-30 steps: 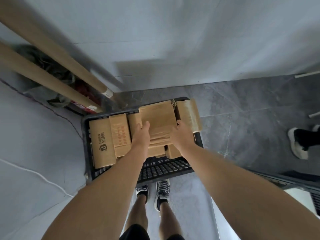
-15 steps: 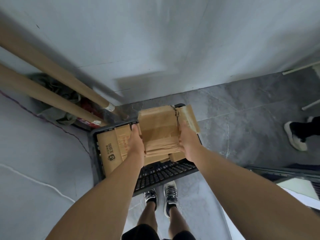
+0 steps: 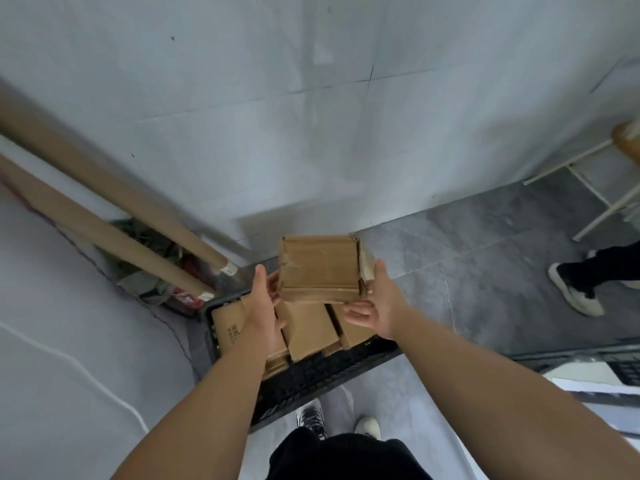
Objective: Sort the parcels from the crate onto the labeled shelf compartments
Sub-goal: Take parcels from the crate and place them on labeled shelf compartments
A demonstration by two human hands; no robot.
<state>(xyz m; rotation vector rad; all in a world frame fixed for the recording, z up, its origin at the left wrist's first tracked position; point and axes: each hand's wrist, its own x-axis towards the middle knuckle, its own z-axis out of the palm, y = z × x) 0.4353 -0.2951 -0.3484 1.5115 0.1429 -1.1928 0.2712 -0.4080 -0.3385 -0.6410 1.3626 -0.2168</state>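
Your left hand (image 3: 263, 301) and right hand (image 3: 379, 303) clamp cardboard parcel (image 3: 320, 268) by opposite sides, above black crate (image 3: 311, 381) holding more parcels (image 3: 310, 327).

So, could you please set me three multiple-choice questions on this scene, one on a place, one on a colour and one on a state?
1. Where is the parcel that is being handled?
A. on the floor tiles
B. in the air above the crate
C. on a stool

2. What colour is the crate?
A. black
B. white
C. red

3. How do the left hand and the right hand stand to the parcel?
A. both grip it
B. only one touches it
C. both hang free

Answers: 1 B, it hangs over the other parcels in the crate. 2 A, its mesh wall is black. 3 A, one hand grips each side.
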